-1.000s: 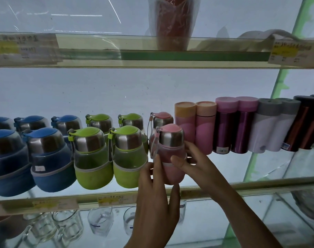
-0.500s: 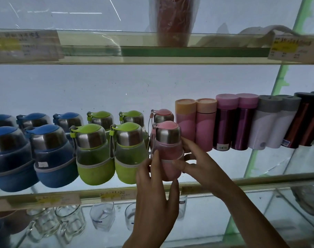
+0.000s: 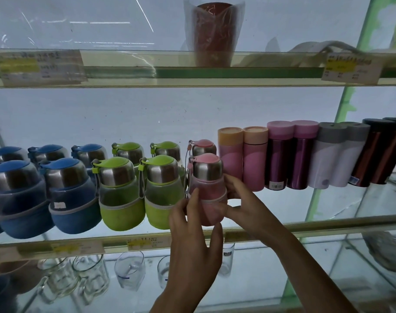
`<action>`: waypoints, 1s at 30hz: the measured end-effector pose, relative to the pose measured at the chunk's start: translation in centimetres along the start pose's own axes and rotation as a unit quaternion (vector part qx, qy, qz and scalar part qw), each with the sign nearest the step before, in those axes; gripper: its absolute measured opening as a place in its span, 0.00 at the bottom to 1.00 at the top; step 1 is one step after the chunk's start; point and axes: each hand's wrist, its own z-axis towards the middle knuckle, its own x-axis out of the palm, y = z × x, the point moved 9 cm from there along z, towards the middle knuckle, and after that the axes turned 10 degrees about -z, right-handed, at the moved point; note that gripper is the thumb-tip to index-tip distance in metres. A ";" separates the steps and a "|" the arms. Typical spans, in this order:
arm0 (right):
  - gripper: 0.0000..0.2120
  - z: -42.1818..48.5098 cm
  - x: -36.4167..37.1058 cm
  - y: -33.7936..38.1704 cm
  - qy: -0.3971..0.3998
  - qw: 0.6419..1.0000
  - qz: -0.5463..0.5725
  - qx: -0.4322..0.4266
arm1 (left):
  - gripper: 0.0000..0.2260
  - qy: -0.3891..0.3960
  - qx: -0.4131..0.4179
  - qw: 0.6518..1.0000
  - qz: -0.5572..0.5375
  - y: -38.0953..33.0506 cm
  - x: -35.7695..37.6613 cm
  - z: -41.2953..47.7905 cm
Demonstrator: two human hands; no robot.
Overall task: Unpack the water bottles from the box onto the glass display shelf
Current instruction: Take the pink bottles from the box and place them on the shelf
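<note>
The left hand (image 3: 192,242) and right hand (image 3: 251,206) grip a pink bottle (image 3: 209,196) upright at the front of the glass shelf (image 3: 328,225). Green bottles (image 3: 122,197) stand just beside it.

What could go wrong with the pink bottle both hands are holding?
The pink bottle is held near the front edge of the glass shelf; released carelessly, it might tip off. Squeezed between the green bottle and the pink tumbler, it could knock either as the left hand and right hand withdraw.
</note>
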 end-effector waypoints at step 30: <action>0.20 -10.9 -9.4 -1.6 -0.180 0.974 -0.005 0.140 | 0.24 0.203 0.053 0.946 -0.246 -5.2 11.0 0.8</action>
